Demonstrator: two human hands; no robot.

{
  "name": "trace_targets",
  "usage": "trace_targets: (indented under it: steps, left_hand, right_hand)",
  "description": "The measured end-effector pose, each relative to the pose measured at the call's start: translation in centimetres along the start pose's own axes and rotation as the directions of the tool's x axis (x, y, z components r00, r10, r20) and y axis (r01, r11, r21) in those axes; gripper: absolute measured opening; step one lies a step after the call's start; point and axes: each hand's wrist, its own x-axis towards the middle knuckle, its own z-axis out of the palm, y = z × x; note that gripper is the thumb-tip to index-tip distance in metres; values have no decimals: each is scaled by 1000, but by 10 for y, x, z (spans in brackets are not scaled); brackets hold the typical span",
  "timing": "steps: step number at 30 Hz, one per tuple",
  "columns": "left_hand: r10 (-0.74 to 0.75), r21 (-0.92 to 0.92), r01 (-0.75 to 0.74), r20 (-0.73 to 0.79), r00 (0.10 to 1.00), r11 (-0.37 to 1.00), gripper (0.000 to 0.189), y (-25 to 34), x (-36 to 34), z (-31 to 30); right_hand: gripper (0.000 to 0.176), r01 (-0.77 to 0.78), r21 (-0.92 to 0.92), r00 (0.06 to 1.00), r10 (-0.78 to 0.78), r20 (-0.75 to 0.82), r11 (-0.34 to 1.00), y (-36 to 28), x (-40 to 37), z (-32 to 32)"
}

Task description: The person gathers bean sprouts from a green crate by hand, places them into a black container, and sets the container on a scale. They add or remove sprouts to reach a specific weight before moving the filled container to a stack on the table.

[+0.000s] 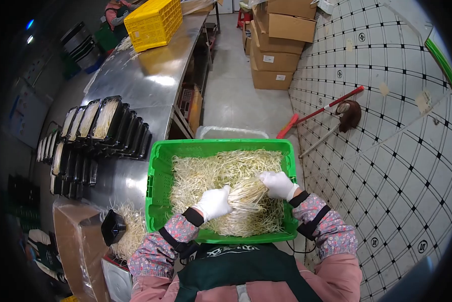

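A green plastic crate [221, 146] full of pale bean sprouts [200, 171] stands in front of my body. Both hands wear white gloves and are inside the crate, a short way apart. My left hand [214, 203] is closed on the left end of a bunch of sprouts [247, 194]. The right end of that bunch is in my right hand [278, 185], whose fingers are also closed. The bunch lies across the gap between the hands, over the other sprouts.
Stacked black trays [105, 121] of sprouts stand on the steel table [150, 95] at left, with a yellow crate [153, 25] farther back. Near my left arm are a cardboard box [77, 241], loose sprouts [131, 231] and a black tray [113, 228]. Another person [116, 17] is at the far table.
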Motion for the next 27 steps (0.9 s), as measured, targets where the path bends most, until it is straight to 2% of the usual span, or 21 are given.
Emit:
trace_targets:
  steps: [1, 5, 7, 8, 10, 12, 13, 14, 16, 17, 18, 19, 20, 21, 24, 25, 27]
  left_hand:
    - [32, 25, -31, -51, 998, 999, 39, 0, -4, 1]
    - [16, 57, -11, -74, 997, 998, 38, -4, -20, -1]
    - [-16, 65, 24, -113, 993, 998, 38, -26, -43, -3]
    - [-20, 62, 28, -133, 991, 998, 39, -37, -45, 6]
    - [81, 107, -62, -187, 979, 992, 37, -32, -38, 19]
    - [213, 131, -185, -253, 944, 974, 35, -16, -25, 22]
    - [219, 126, -193, -251, 943, 973, 36, -7, -18, 25]
    - [249, 155, -213, -265, 932, 965, 41, -5, -8, 36]
    - [249, 284, -176, -247, 936, 943, 65, -1, 12, 52]
    - [160, 246, -117, -162, 974, 962, 85, 0, 16, 55]
    - [155, 244, -112, -166, 974, 963, 85, -4, 13, 57]
    - [81, 94, -62, -216, 973, 994, 92, -11, 8, 60]
    - [0, -62, -16, -253, 968, 998, 99, -20, 3, 63]
    - [-19, -215, -27, -206, 978, 976, 109, -37, -1, 70]
    - [-83, -595, -82, -245, 966, 800, 98, -72, -19, 97]
    - [-86, -595, -80, -246, 966, 800, 98, -75, -19, 105]
    - [-150, -879, -126, -217, 965, 461, 84, -78, -18, 118]
  right_hand:
    - [33, 49, 52, 997, -46, -64, 997, -2, 1, 0]
    - [29, 10, 3, 1000, -10, -7, 1000, 12, -7, -3]
    - [23, -290, -24, 949, 284, -136, 957, 45, -26, -33]
    - [18, -376, 40, 917, 378, -124, 926, 47, -26, -47]
    - [23, -393, 94, 899, 404, -167, 915, 28, -8, -67]
    - [25, -413, 123, 898, 426, -108, 902, 18, 11, -61]
    - [27, -476, 122, 877, 480, -4, 871, 6, 22, -62]
    - [30, -479, 118, 878, 477, 40, 870, 8, 26, -46]
    - [48, -551, 13, 797, 522, 302, 834, -5, 40, -26]
    - [59, -463, 33, 841, 428, 331, 886, 0, 34, -2]
    - [70, -371, 54, 874, 329, 357, 927, 9, 27, 28]
    - [87, -396, -12, 779, 343, 525, 918, 10, 29, 37]
    - [87, -391, -11, 780, 338, 527, 920, 17, 27, 40]
    - [89, -387, 22, 788, 319, 526, 922, 17, 25, 34]
    - [95, -410, 33, 755, 319, 573, 911, 16, 36, 8]
    - [97, -450, 49, 767, 358, 533, 892, 20, 42, 6]
    - [106, -495, 101, 816, 422, 394, 863, 18, 50, 17]
